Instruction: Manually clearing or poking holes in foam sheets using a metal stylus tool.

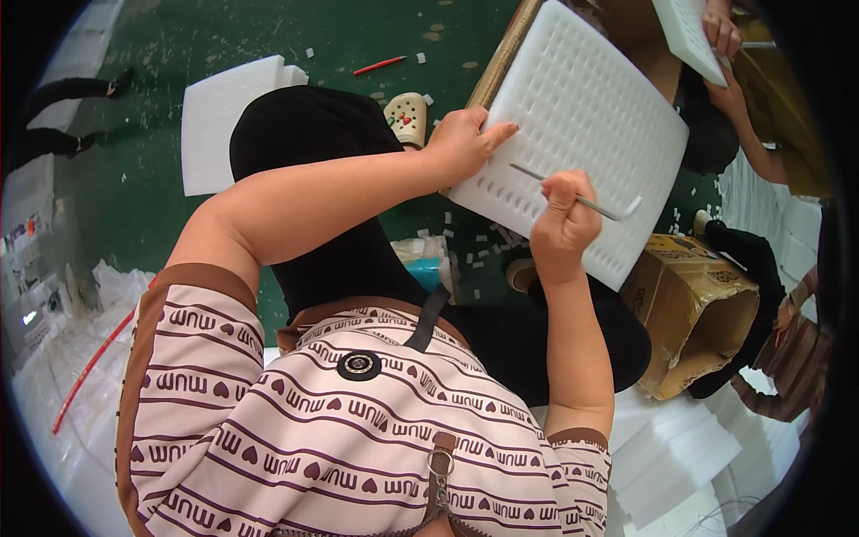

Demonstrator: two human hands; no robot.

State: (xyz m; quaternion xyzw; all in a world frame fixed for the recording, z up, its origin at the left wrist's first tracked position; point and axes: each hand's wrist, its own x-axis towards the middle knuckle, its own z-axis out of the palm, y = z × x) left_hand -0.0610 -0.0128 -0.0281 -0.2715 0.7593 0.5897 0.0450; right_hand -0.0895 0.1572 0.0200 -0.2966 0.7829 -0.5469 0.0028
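A large white foam sheet (591,125) with rows of small slots leans at a tilt in front of me, against the edge of a cardboard box (507,55). My left hand (463,143) grips its left edge, thumb on top and fingers partly hidden. Closed in a fist over the sheet's lower part, my right hand (565,219) holds a thin metal rod (598,206). The rod's pointed tip reaches toward the slots near my left thumb. A small white bent piece shows at its other end; whether it belongs to the rod, I cannot tell.
White foam sheets (228,98) lie on the green floor at left, near a red pen (380,65). Small white foam bits are scattered below the sheet. An open cardboard box (689,313) stands at right. A co-worker's hands (723,54) hold another foam sheet (687,34).
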